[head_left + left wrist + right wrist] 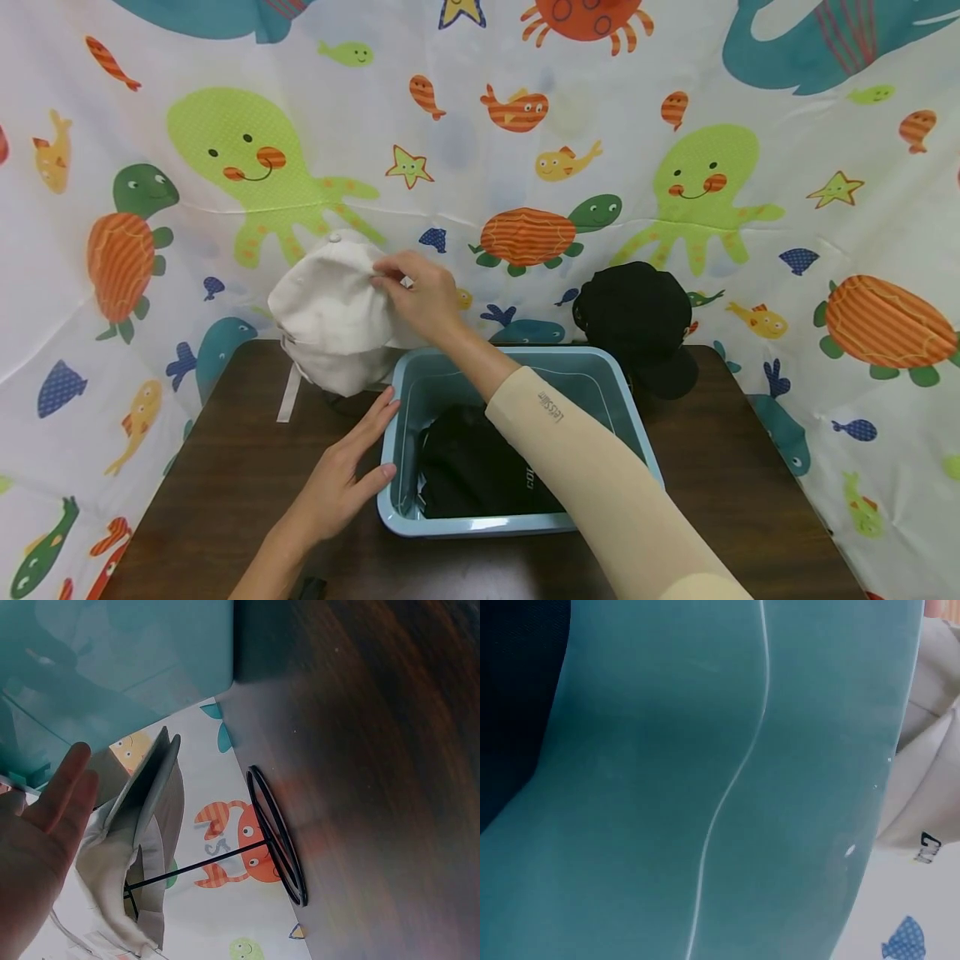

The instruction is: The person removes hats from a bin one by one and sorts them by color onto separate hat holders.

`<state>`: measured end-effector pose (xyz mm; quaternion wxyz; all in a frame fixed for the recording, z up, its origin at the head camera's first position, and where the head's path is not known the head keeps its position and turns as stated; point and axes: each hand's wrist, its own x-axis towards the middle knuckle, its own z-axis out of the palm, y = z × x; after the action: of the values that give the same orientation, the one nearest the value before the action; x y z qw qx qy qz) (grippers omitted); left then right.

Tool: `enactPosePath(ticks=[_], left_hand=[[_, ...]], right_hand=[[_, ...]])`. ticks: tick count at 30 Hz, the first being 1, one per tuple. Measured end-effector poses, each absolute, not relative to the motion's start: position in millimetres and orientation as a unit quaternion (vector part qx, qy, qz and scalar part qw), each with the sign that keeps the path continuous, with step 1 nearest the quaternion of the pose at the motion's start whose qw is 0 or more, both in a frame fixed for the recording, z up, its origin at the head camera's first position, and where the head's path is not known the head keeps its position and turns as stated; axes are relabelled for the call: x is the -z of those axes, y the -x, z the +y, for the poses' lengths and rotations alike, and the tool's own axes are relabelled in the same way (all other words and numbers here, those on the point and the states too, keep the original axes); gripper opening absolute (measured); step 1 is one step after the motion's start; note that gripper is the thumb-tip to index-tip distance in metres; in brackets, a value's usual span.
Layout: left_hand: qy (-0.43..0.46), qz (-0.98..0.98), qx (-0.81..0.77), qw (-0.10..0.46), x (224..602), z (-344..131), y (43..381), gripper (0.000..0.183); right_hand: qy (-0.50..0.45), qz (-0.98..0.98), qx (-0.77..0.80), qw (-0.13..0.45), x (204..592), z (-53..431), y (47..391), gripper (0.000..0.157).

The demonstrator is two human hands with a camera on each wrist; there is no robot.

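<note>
On the far left of the table [720, 475], against the printed sheet [480, 158], sits the white cap [330, 308], just beside the blue basin [487, 526]. Left wrist view shows a black wire stand [196, 865] running up into it, and two brims [159, 784] close together, so probably two caps nested; can't confirm the count.

Right hand [423, 292] reaches across the basin, thumb and forefinger curled in, looks like a light pinch on the cap's right side. Right wrist view mostly misses those fingers, so how firm it is I can't tell. Left hand [348, 479] has no grip on anything: fingers straight, fingertips against the basin's left rim.

Handling, my read: cap is light, soft in the crown, stiffer at the brim. Cloth, so not slippery, not fragile. Crown fabric already looks creased and would fold under a pinch. Best hold is the brim, or the lower edge where crown meets brim. A pale strap [288, 396] hangs down on the left side and could snag. Stand looks thin, likely tips if pulled sideways; straight up is safer. If nested, a pinch could bring both.

Elsewhere: black cloth item with pale lettering [472, 467] lies inside the basin; black cap [630, 317] at the basin's far right corner.
</note>
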<state>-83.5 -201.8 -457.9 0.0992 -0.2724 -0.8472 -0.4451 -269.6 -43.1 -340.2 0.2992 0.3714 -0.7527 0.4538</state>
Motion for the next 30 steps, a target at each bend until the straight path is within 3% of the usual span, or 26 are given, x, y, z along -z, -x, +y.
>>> enactPosePath(ticks=[16, 30], left_hand=[[0.267, -0.85, 0.446, 0.089, 456.8, -202.2, 83.0, 0.073], [0.259, -0.86, 0.429, 0.094, 455.2, -202.7, 83.1, 0.07]], right_hand=[[-0.371, -0.797, -0.438, 0.187, 340.8, -37.4, 263.7, 0.02], [-0.381, -0.812, -0.418, 0.148, 344.2, -33.6, 262.9, 0.023]])
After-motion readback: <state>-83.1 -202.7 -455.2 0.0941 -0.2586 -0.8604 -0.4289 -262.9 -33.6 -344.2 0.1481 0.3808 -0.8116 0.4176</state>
